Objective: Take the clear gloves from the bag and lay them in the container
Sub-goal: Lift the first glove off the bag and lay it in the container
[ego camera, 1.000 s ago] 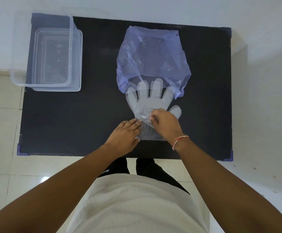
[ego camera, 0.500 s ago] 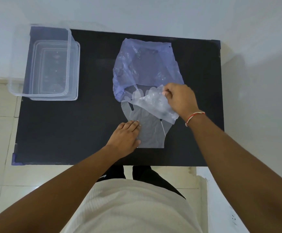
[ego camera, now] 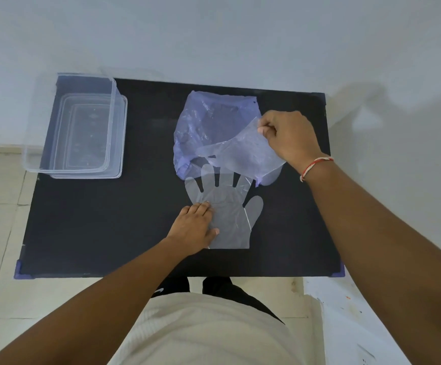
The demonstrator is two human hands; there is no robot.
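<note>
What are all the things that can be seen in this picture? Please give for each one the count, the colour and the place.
lifted glove: 1, clear, held up over the bag's near edge
flat glove: 1, clear, flat on the table's middle, fingertips toward the bag
bag: 1, pale violet, see-through, far middle of the table
container: 1, clear plastic, far left corner of the table, no glove inside
table: 1, black top with violet corners, against the wall
wristband: 1, red and white, on the right wrist
left hand: 1, pressing flat on the left edge of the flat glove
right hand: 1, pinching the lifted glove's edge above the table
</note>
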